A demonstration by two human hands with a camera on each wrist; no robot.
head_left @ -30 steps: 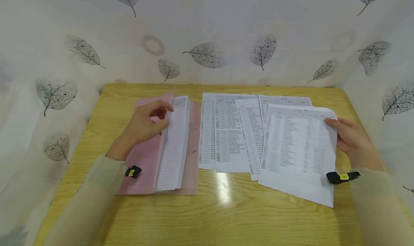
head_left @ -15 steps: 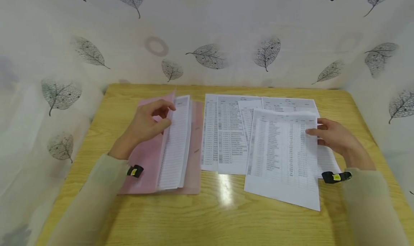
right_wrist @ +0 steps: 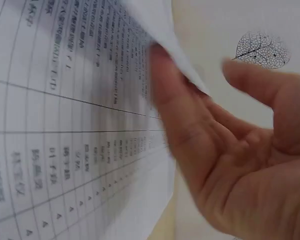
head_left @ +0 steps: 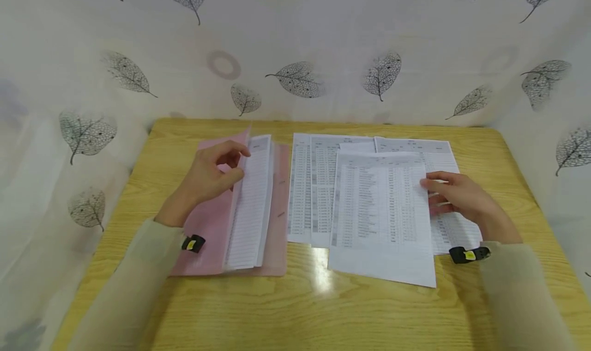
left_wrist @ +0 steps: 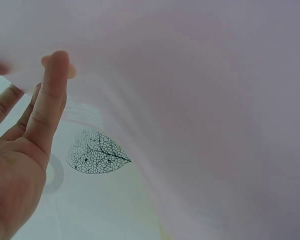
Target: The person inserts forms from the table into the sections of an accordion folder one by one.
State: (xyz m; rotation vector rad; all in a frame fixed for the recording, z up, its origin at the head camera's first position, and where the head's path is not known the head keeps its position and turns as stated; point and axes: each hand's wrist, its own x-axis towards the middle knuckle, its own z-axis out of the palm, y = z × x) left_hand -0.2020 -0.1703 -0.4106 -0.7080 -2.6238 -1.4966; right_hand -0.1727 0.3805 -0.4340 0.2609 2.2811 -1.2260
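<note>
My left hand (head_left: pixel 208 174) holds up the translucent pink cover (head_left: pixel 214 251) of a folder at its upper edge, fingers and thumb bent around it. Inside the folder lies a stack of white printed sheets (head_left: pixel 249 207). In the left wrist view the cover (left_wrist: pixel 190 110) fills most of the frame beyond a straight finger (left_wrist: pixel 47 105). On the right, my right hand (head_left: pixel 466 199) pinches a printed sheet (head_left: pixel 380 207) by its right edge, raised over other sheets. The right wrist view shows bent fingers (right_wrist: pixel 190 135) beside the white edge of paper.
Overlapping printed sheets (head_left: pixel 300 187) lie right of the folder, with another sheet (head_left: pixel 443 161) partly covered at the right. All rest on a yellow wood-grain table (head_left: pixel 295 315). A leaf-patterned curtain (head_left: pixel 332 33) surrounds the back and sides.
My right hand has carried the sheet leftward, over the papers in the middle, uncovering more of the sheet at the right. The left hand stays at the folder cover.
</note>
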